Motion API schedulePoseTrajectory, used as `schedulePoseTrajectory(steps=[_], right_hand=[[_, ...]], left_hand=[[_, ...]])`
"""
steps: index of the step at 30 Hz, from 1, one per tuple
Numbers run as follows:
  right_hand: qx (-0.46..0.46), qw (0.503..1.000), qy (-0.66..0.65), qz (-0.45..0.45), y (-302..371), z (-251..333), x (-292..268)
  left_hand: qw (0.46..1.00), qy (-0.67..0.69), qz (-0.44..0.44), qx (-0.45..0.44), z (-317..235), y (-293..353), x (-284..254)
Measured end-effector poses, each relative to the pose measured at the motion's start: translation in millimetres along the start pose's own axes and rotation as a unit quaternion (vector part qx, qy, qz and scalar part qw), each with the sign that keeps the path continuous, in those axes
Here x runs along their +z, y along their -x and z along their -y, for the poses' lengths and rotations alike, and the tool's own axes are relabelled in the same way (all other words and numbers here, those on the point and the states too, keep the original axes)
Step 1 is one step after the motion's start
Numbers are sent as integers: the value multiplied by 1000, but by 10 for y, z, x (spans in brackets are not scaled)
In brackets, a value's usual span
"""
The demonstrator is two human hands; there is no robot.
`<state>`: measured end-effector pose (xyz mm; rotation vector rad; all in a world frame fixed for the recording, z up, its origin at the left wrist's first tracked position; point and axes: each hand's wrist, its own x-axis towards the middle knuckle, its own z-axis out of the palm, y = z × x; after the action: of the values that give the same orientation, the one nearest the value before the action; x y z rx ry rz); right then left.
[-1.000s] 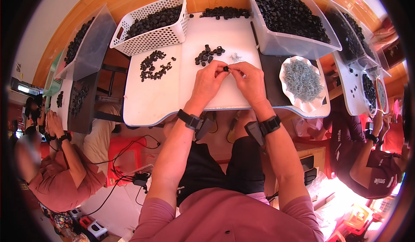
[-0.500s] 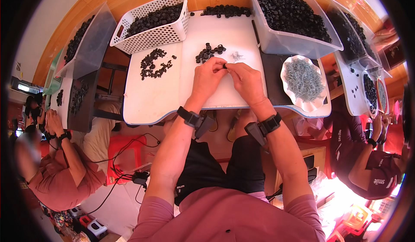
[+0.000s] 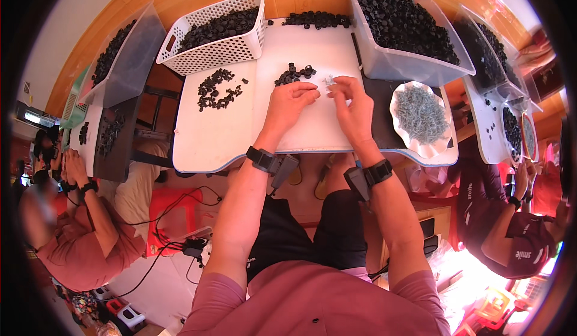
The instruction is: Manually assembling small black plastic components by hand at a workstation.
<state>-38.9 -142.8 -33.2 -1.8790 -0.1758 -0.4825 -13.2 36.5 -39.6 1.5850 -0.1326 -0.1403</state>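
My left hand (image 3: 292,103) is over the white tabletop (image 3: 207,141), its thumb and fingertips pressed together; whatever they may hold is hidden. Just beyond it lies a cluster of small round black plastic parts (image 3: 294,73). My right hand (image 3: 354,106) reaches to a little pile of silvery screws or pins (image 3: 328,79), index finger and thumb apart at the pile's near edge. Nothing can be made out between its fingers. A gap of bare tabletop separates the two hands. Farther left are scattered smaller black pieces (image 3: 217,91).
A white perforated basket (image 3: 210,52) and a clear bin (image 3: 409,67), both filled with black parts, stand at the back. Between them is a row of black parts (image 3: 317,19). A scalloped dish (image 3: 428,150) of metal pins sits at right. People work at both sides.
My hands were together around a small black part; now they are apart. The right hand has moved slightly right and up to the metal pile. The black part is no longer visible between them.
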Motion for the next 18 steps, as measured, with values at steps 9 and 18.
schedulePoseTrajectory(steps=[9, 18], right_hand=[[27, 991, 92, -97, -71, -171, 4], [16, 980, 188, -64, -99, -212, 98]], left_hand=[[999, -44, -17, 10, -29, 65, 21], [999, -23, -31, 27, -4, 103, 46]])
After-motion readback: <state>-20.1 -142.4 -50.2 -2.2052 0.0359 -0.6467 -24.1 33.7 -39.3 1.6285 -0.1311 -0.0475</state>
